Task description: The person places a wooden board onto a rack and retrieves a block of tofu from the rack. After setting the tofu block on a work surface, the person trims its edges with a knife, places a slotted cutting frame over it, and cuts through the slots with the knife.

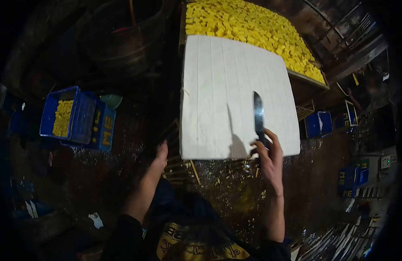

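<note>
In my right hand (270,157) is a knife (258,114) with a dark handle. The blade points away from me, above a big white slab (236,87) that looks like tofu. Several straight lines run along the slab's top, and the knife's shadow falls on it. My left hand (162,152) is beside the slab's near left corner, apart from it, holding nothing that I can see. Its fingers seem stretched out, though partly lost in the dark.
Many small yellow blocks (249,21) fill a wooden-edged tray behind the slab. At left, a blue crate (44,117) holds more yellow pieces. Other blue crates (318,125) stand at right. The wet floor (227,187) has scattered bits. A large dark tub (122,48) is at upper left.
</note>
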The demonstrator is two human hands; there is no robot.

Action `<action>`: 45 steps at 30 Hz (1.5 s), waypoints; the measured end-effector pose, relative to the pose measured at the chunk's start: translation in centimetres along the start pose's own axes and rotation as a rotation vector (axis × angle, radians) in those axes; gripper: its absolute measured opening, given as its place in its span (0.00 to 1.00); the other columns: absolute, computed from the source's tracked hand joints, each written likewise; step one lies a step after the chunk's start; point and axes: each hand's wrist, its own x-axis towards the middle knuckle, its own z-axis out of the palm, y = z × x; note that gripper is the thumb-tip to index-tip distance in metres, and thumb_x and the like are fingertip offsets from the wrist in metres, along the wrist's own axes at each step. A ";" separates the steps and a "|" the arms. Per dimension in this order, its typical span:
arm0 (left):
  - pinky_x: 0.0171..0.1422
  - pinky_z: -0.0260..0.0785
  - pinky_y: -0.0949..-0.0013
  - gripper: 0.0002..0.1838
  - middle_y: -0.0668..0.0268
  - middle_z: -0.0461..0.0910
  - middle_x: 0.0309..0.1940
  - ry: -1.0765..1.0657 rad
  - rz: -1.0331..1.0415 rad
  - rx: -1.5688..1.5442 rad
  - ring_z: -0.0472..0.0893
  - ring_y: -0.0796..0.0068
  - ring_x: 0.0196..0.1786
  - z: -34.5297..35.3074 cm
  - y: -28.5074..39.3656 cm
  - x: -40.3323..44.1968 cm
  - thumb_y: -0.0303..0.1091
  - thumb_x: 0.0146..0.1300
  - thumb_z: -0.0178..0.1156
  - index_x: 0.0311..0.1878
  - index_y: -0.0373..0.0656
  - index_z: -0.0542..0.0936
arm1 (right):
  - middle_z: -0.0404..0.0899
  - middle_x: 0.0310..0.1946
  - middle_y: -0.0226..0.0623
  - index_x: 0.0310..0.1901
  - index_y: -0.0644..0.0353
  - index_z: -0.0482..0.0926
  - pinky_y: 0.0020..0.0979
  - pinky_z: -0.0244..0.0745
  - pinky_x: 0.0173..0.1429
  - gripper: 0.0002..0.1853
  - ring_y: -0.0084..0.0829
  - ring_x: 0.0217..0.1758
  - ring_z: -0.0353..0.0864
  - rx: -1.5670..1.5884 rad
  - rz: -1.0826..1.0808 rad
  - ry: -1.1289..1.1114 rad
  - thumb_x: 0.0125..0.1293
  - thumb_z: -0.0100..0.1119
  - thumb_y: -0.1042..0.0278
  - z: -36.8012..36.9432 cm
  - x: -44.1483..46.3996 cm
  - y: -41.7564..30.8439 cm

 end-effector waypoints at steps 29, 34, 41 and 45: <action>0.61 0.68 0.66 0.24 0.53 0.79 0.54 -0.601 0.856 0.084 0.78 0.63 0.57 15.5 39.5 13.6 0.38 0.63 0.60 0.61 0.39 0.74 | 0.77 0.23 0.63 0.45 0.61 0.65 0.58 0.69 0.32 0.10 0.63 0.29 0.77 -1.047 -0.136 0.253 0.70 0.45 0.65 33.5 29.5 -1.0; 0.47 0.71 0.68 0.17 0.57 0.78 0.38 -0.401 1.102 0.227 0.81 0.66 0.41 15.3 39.6 11.7 0.43 0.63 0.62 0.41 0.35 0.81 | 0.77 0.23 0.58 0.47 0.61 0.66 0.54 0.70 0.29 0.09 0.59 0.27 0.77 -1.073 -0.147 0.218 0.68 0.47 0.69 31.6 23.3 0.9; 0.36 0.69 0.71 0.13 0.65 0.72 0.29 -0.513 1.006 0.097 0.76 0.76 0.31 12.9 32.7 6.5 0.37 0.63 0.64 0.35 0.35 0.78 | 0.76 0.23 0.59 0.46 0.63 0.68 0.51 0.67 0.25 0.08 0.60 0.25 0.77 -1.041 -0.187 0.215 0.68 0.50 0.74 29.3 13.1 2.0; 0.42 0.70 0.69 0.14 0.63 0.74 0.32 -0.551 0.952 0.032 0.78 0.73 0.36 11.0 29.0 2.0 0.38 0.62 0.63 0.37 0.34 0.78 | 0.76 0.26 0.59 0.49 0.64 0.68 0.49 0.68 0.27 0.11 0.59 0.28 0.77 -1.022 -0.126 0.202 0.66 0.51 0.76 28.1 7.4 2.5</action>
